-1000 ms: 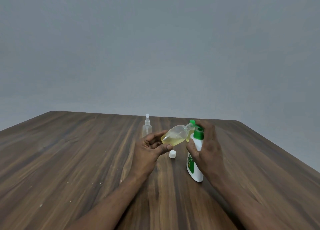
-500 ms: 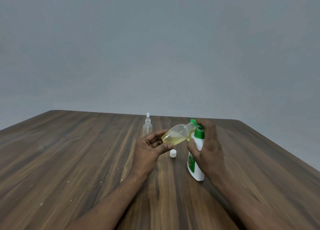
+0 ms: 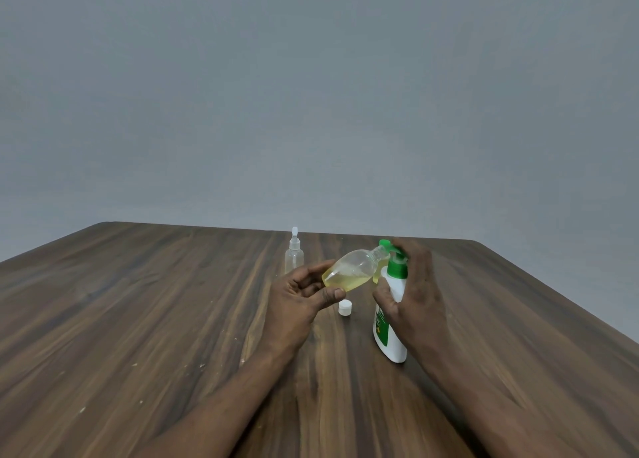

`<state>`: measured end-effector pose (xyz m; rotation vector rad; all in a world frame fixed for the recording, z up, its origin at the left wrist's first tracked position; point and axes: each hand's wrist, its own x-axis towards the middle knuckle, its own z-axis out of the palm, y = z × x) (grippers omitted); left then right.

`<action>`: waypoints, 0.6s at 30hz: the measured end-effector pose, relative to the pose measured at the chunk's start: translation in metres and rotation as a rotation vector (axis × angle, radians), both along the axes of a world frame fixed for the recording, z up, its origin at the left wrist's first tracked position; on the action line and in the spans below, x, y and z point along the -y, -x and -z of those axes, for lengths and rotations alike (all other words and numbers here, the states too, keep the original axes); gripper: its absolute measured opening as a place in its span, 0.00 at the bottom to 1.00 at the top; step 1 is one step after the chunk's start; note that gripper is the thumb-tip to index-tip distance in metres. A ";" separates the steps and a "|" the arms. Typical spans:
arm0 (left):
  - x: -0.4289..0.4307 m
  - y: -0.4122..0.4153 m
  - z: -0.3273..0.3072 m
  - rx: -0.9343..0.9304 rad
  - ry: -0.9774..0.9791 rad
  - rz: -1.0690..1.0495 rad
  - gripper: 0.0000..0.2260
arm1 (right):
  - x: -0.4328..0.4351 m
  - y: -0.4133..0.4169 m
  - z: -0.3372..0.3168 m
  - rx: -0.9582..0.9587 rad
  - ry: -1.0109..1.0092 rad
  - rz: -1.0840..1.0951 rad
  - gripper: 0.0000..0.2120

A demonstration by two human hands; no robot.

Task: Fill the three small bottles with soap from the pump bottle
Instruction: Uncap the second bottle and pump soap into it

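1. Left hand [image 3: 297,302]: raised above the table, palm turned inward, fingers and thumb closed around the base of the small clear bottle [image 3: 352,270]. The thumb lies along the bottle's lower side.
2. Small clear bottle: held tilted almost on its side, neck pointing right and slightly up, mouth meeting the green nozzle of the pump bottle [image 3: 389,323]. Pale yellow soap pools along its lower side, filling roughly half of the body; the upper part appears clear.
3. Pump bottle: white body with a green collar and pump head, standing on the table right of centre and leaning slightly. A green label shows on its left face; the print is too small to read.
4. Right hand [image 3: 413,295]: wrapped around the pump bottle from the right, thumb against the white shoulder, fingers curled over the green pump head. Whether the head is pressed down cannot be told.
5. White cap [image 3: 345,308]: a small round cap lying loose on the table, just left of the pump bottle and below the tilted bottle, touching neither.
6. Spray bottle [image 3: 294,253]: a small clear bottle with a pale spray top, standing upright behind the left hand, apart from the other items. It looks empty.
7. Table [image 3: 138,319]: dark wood-grain surface with a few pale specks near the left forearm.
8. Wall [image 3: 311,112]: plain grey, behind the table's far edge.
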<state>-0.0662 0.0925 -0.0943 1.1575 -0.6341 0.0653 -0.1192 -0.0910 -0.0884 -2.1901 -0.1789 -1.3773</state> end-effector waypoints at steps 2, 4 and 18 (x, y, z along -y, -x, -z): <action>0.000 0.001 0.000 0.002 -0.002 -0.002 0.20 | 0.000 0.000 -0.001 0.002 0.005 -0.003 0.27; 0.000 0.001 0.000 0.005 -0.002 -0.002 0.20 | 0.000 0.000 -0.001 0.002 0.012 -0.001 0.25; 0.001 0.000 0.001 -0.009 -0.001 -0.002 0.20 | 0.001 0.001 0.000 0.006 0.011 0.000 0.28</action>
